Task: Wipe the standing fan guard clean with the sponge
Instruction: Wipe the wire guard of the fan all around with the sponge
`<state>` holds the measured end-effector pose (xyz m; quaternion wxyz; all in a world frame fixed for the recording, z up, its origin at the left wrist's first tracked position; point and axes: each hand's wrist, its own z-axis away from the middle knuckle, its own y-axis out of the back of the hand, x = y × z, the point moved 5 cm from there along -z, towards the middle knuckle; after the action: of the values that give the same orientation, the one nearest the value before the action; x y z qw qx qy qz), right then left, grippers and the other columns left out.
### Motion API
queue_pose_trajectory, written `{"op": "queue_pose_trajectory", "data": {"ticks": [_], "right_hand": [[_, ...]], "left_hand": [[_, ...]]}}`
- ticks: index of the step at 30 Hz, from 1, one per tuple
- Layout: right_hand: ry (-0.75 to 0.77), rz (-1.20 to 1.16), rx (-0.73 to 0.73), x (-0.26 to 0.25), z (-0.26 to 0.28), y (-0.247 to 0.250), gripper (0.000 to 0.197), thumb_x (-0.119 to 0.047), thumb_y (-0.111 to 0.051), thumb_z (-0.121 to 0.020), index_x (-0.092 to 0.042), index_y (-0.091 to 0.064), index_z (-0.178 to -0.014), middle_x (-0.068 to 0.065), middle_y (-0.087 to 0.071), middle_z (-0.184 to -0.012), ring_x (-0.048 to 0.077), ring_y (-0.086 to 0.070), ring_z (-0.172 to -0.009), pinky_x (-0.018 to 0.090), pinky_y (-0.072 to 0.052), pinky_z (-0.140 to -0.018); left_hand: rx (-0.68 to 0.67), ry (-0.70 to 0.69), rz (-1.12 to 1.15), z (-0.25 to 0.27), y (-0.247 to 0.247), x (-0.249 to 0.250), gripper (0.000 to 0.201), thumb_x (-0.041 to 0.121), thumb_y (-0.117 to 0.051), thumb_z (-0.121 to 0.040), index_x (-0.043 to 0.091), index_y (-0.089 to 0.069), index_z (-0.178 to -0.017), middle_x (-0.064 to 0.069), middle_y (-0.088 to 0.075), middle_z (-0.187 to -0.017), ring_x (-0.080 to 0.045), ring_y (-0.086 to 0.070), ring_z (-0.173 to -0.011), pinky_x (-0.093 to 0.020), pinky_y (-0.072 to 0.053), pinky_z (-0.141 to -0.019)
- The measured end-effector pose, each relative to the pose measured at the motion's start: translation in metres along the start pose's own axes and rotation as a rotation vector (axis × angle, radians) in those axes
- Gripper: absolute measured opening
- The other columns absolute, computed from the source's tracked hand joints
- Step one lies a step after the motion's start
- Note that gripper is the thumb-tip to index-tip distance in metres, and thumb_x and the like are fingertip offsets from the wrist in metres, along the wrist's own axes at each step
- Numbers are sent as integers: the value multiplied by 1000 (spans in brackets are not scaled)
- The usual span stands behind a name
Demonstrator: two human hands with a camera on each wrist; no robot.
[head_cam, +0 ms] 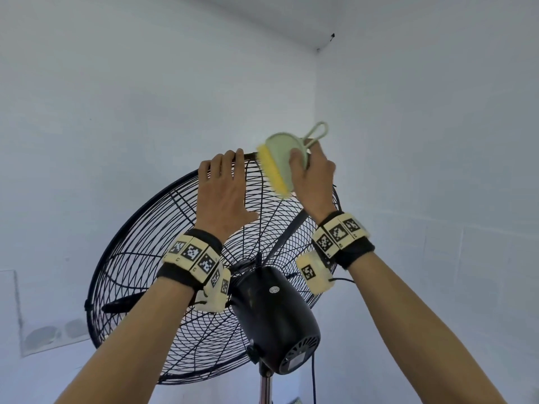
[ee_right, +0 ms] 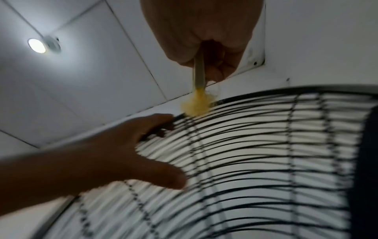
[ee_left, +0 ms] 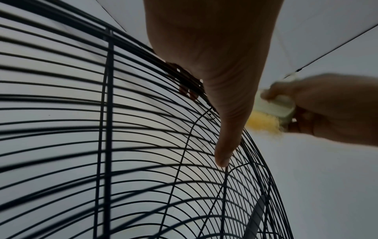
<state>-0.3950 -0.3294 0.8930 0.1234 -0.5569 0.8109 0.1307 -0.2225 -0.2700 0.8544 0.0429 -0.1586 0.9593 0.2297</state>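
Note:
The black wire fan guard fills the middle of the head view, seen from behind and tilted. My left hand grips its top rim, fingers curled over the edge and thumb spread on the wires. In the left wrist view the thumb lies along the wires of the guard. My right hand grips the sponge, a yellow pad in a pale green holder with a loop. The pad touches the rim just right of my left fingers. The right wrist view shows the sponge on the guard beside my left hand.
The black motor housing sits behind the guard on a metal pole, with a cable hanging beside it. White walls meet in a corner behind the fan. A ceiling light shines overhead.

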Motion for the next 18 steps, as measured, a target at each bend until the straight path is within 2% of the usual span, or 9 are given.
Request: {"op": "queue_pose_trajectory", "data": {"ticks": [1, 3, 6, 8, 10, 12, 15, 16, 18], "right_hand": [[-42, 41, 33, 12, -3, 7, 31, -25, -46, -109, -1, -57, -126, 5, -62, -75, 15, -54, -61, 12, -42, -56], [-193, 138, 70, 42, -9, 24, 33, -26, -42, -109, -1, -53, -128, 20, -67, -96, 27, -53, -83, 32, -46, -73], [-279, 203, 62, 57, -12, 42, 33, -26, -41, -110, -1, -51, -130, 21, -65, -107, 35, -55, -102, 34, -39, -78], [-156, 166, 45, 36, -12, 39, 32, -26, -42, -110, -2, -54, -127, 13, -66, -89, 29, -60, -83, 28, -45, -75], [-10, 77, 5, 6, -6, 26, 30, -26, -44, -110, -4, -57, -126, -1, -58, -69, 8, -56, -58, 11, -41, -58], [95, 26, -59, -17, 3, 10, 29, -26, -46, -110, -7, -58, -129, -2, -56, -63, 2, -51, -49, 11, -37, -50], [113, 68, -39, -11, 6, 3, 31, -26, -45, -110, -6, -58, -130, 6, -64, -70, 19, -59, -55, 21, -48, -53], [58, 111, -4, 3, 2, 7, 32, -26, -44, -110, -5, -56, -130, 9, -66, -78, 24, -62, -63, 28, -52, -60], [-119, 193, 43, 35, -7, 21, 33, -27, -41, -110, -4, -52, -131, 19, -66, -97, 34, -60, -91, 34, -44, -73]], "left_hand": [[-6, 2, -4, 0, 0, -1, 134, 71, -83, -58, 4, -23, -158, -16, -39, -151, -35, -39, -137, -51, -27, -117], [-6, 2, -9, 1, -1, -2, 134, 72, -82, -60, 4, -22, -158, -16, -39, -152, -35, -39, -137, -51, -26, -117], [11, -7, -4, 1, 0, 1, 134, 70, -84, -58, 3, -23, -157, -17, -40, -150, -36, -40, -135, -52, -27, -116], [20, -10, -3, 0, 0, 5, 133, 69, -84, -58, 3, -24, -157, -17, -41, -149, -36, -41, -134, -52, -27, -116], [26, -13, 0, -1, 0, 7, 132, 67, -84, -57, 3, -25, -156, -17, -42, -147, -36, -41, -133, -52, -28, -115], [32, -12, 6, 0, -1, 7, 131, 66, -85, -56, 3, -27, -155, -17, -43, -147, -36, -42, -133, -52, -28, -115], [26, -6, 4, 1, 0, 1, 131, 67, -85, -57, 3, -27, -156, -16, -42, -149, -36, -41, -134, -51, -27, -115], [19, -4, 2, 1, 0, 0, 132, 68, -84, -58, 3, -26, -157, -16, -41, -149, -36, -41, -135, -51, -27, -116], [9, 2, 1, 2, -1, -3, 133, 70, -83, -59, 4, -24, -158, -16, -40, -151, -36, -40, -137, -51, -26, -117]]}}
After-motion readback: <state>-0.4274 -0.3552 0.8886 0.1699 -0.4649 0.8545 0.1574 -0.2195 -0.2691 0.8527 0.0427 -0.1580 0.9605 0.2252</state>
